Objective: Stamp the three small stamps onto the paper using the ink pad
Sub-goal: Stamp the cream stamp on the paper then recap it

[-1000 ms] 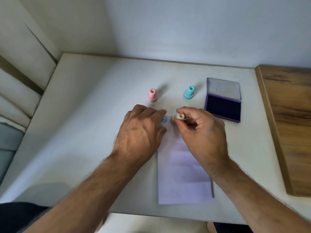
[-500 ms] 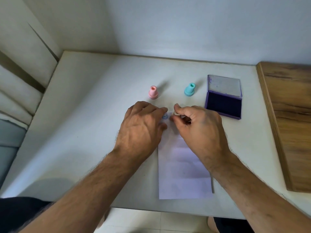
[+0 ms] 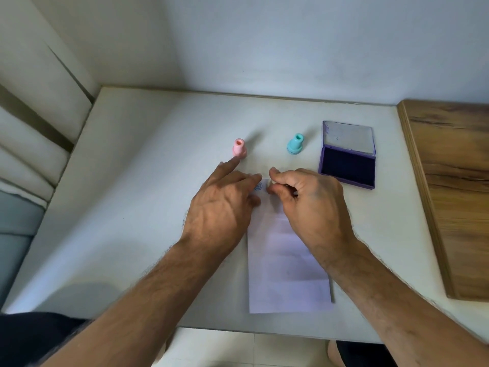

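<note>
Hands over the paper (image 3: pixel 285 263)

Left hand (image 3: pixel 222 205) spread, forefinger toward the pink stamp (image 3: pixel 239 147) at 11 o'clock; right hand (image 3: pixel 309 202) curled narrow, contents hidden; blue print (image 3: pixel 258 186) between them.

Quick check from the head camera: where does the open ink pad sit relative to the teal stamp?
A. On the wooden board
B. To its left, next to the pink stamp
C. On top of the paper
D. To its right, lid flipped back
D: the ink pad lies on the table to the right of the teal stamp, its lid folded back toward the wall.
</note>
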Demonstrator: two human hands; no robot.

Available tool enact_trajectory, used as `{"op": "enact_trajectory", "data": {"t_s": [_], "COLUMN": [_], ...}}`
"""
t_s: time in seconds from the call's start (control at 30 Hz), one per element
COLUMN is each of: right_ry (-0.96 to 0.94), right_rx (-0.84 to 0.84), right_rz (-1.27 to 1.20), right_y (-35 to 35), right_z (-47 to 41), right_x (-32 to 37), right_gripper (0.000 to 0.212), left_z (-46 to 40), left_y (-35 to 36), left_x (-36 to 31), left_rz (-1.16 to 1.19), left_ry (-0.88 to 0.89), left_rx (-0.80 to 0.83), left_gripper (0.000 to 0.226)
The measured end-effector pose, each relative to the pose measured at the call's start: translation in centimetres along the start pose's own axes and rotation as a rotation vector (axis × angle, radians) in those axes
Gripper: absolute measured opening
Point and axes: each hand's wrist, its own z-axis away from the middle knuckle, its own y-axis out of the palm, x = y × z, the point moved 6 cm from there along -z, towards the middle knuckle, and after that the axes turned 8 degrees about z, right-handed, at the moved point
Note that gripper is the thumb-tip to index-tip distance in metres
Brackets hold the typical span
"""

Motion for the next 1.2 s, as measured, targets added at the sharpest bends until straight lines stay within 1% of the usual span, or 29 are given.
{"op": "enact_trajectory", "data": {"t_s": [0.2,0.3,0.47,0.63,0.8,0.93,1.07,1.2], "right_ry": [0.044,0.068,0.057,0.068,0.029,0.03,0.033,0.069], "right_rx": [0.01,0.02,0.018,0.046,0.024,0.032,0.047,0.062], "right_rz": [-0.04,-0.064,-0.09,-0.104,-0.028,-0.027,-0.008,-0.019], "right_y": [-0.08,0.03,0.0,0.04,0.11,0.05,0.07,0.08], "right_z": [-0.1,-0.14,0.02,-0.1,-0.04,0.01,-0.27,-0.32], "right_x": [-0.39,-0.62,-0.77,-0.59,-0.29,-0.07,-0.09,-0.47], "right_gripper": [0.021,0.024,0.029,0.036,0.024,0.022,0.023,0.024], "left_z": [0.01,-0.04,-0.18,-0.08,-0.06,0.08,-0.01,-0.04], "left_y": [0.11,0.16,0.36,0.39,0.49,0.4,0.1,0.07], "left_x": [0.09,0.2,0.25,0.38,0.43,0.08,-0.1,-0.28], "left_rz": [0.019,0.034,0.044,0.067,0.06,0.049,0.042,-0.024], "left_ry": [0.006,0.001,-0.001,-0.003,-0.008,-0.026,-0.02,0.016], "left_rx": [-0.023,-0.019,0.004,-0.013,-0.014,-0.001,-0.017,0.002], "left_gripper": [0.031,0.03,0.033,0.028,0.028,0.035,0.033,0.031]}}
